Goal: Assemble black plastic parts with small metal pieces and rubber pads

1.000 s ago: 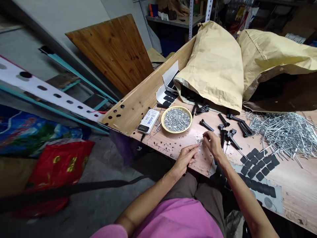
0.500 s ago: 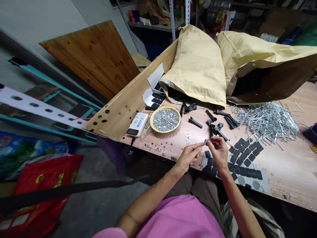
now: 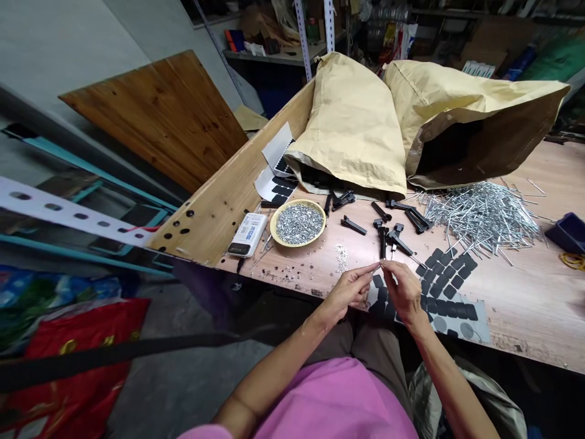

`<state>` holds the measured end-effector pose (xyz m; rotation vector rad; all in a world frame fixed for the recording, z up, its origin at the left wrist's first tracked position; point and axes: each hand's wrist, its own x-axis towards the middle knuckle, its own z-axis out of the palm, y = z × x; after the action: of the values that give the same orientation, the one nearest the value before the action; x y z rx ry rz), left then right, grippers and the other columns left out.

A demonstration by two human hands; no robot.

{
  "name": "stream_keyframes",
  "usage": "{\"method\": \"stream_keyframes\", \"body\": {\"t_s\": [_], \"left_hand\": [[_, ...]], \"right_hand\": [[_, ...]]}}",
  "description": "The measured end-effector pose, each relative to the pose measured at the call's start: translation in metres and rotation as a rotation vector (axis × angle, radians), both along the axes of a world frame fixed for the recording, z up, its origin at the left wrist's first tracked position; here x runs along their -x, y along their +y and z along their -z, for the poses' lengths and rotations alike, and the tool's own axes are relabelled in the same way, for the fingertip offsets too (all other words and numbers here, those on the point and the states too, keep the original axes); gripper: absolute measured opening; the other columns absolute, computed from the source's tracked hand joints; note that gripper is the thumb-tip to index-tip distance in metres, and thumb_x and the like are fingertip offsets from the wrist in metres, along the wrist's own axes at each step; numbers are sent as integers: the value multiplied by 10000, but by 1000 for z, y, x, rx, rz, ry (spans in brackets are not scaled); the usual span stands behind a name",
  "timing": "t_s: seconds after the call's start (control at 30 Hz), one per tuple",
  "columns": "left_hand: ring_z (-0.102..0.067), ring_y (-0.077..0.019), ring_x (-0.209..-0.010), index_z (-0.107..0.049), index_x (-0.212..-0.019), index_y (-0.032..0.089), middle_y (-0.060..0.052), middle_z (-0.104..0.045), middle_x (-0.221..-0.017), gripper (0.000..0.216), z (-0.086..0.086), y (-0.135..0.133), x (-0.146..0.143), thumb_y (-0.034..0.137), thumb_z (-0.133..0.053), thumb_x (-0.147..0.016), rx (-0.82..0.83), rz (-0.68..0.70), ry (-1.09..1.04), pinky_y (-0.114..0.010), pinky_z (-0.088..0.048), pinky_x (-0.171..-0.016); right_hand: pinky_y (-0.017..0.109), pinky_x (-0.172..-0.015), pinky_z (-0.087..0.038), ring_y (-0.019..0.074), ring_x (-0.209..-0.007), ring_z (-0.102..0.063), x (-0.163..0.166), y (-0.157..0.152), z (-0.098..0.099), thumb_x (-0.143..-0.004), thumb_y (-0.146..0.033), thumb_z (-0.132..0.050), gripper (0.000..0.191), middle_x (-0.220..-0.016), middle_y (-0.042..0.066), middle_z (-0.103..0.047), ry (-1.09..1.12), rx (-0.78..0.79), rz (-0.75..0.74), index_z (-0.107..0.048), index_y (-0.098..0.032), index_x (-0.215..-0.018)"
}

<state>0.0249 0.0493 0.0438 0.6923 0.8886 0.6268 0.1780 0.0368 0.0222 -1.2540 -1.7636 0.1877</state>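
My left hand (image 3: 348,291) and my right hand (image 3: 403,291) meet fingertip to fingertip over the front edge of the table. Each is closed in a pinch, and what lies between the fingertips is too small and hidden to name. Just beyond the fingers are several black plastic clamp-like parts (image 3: 382,241). Black rounded pads (image 3: 457,281) lie right of my right hand, some on a grey backing sheet (image 3: 483,329). A small patch of tiny metal rings (image 3: 341,257) is scattered beyond my left hand. Farther right lies a heap of thin metal pins (image 3: 484,216).
A yellow bowl (image 3: 273,231) of small metal pieces stands left, beside a white power bank-like box (image 3: 248,234). Two large paper sacks (image 3: 354,122) fill the back. A wooden board (image 3: 214,228) edges the left side. A dark blue container (image 3: 567,231) sits far right.
The view has shifted slightly, so the table's things appear a little farther left. Both hands stay together in a pinch, with the right fingers pointing more forward and down than before.
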Motion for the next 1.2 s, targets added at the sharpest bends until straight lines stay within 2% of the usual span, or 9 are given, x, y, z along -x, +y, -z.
{"method": "stream_keyframes", "body": {"t_s": [0.17,0.4,0.53,0.63,0.7,0.8,0.87,0.93,1.2], "left_hand": [[-146,-13,-389,-559,-1270,164,110,-286,-513,706,2,3,2,492,-703,-662,-24,83,-9,-168,-90,-379],[-164,-13,-391,-600,-1217,136,104,-319,-503,629,2,4,8,449,-700,-680,-60,183,11,-172,-79,-384],[-172,-2,-382,-619,-1191,119,101,-338,-504,615,5,4,12,452,-705,-681,-54,231,31,-166,-91,-377],[-242,-9,-393,-658,-1134,117,105,-323,-479,568,9,3,11,450,-714,-677,-87,257,28,-146,-233,-394],[-373,-34,-450,-694,-1073,127,73,-418,-498,507,13,1,9,437,-721,-673,-130,263,37,-173,-381,-473],[-550,-109,-653,-732,-990,148,-28,-640,-735,404,18,-3,6,405,-718,-678,-230,264,94,-219,-473,-588],[-576,-135,-725,-738,-981,162,-53,-682,-857,356,19,-4,5,381,-698,-702,-294,290,125,-218,-474,-606],[-566,-128,-711,-739,-985,169,-49,-689,-855,326,18,-4,6,361,-674,-728,-344,327,135,-209,-458,-606],[-367,-59,-442,-703,-1071,142,16,-540,-549,402,19,-1,10,411,-583,-798,-362,451,131,-177,-299,-433]], "right_hand": [[332,-748,-550,180,-807,-670,-7,-2,-6,-878,-310,-545,171,-885,54,-713,102,197,51,-666,-228,-968],[292,-662,-546,174,-742,-667,-25,1,-17,-846,-484,-560,304,-811,48,-711,198,437,-191,-730,-234,-873],[309,-723,-541,181,-777,-676,-32,-2,-25,-889,-465,-498,318,-827,51,-726,94,443,-275,-731,-249,-903],[294,-707,-540,181,-777,-684,-37,-6,-31,-906,-450,-471,327,-841,54,-733,-1,462,-310,-726,-248,-927],[290,-689,-539,184,-768,-687,-41,-8,-35,-906,-454,-465,334,-846,56,-735,-72,501,-336,-724,-245,-935],[277,-640,-528,183,-717,-686,-44,-11,-39,-907,-460,-456,350,-788,55,-732,-159,553,-361,-727,-239,-912],[259,-593,-512,174,-661,-678,-45,-12,-41,-904,-476,-456,372,-733,52,-725,-181,563,-368,-731,-228,-868],[243,-555,-495,161,-611,-664,-45,-14,-42,-897,-501,-460,397,-686,46,-714,-178,554,-378,-730,-218,-826],[254,-622,-516,158,-695,-664,-43,-26,-37,-935,-455,-405,389,-781,67,-712,-191,396,-370,-699,-204,-891]]}}
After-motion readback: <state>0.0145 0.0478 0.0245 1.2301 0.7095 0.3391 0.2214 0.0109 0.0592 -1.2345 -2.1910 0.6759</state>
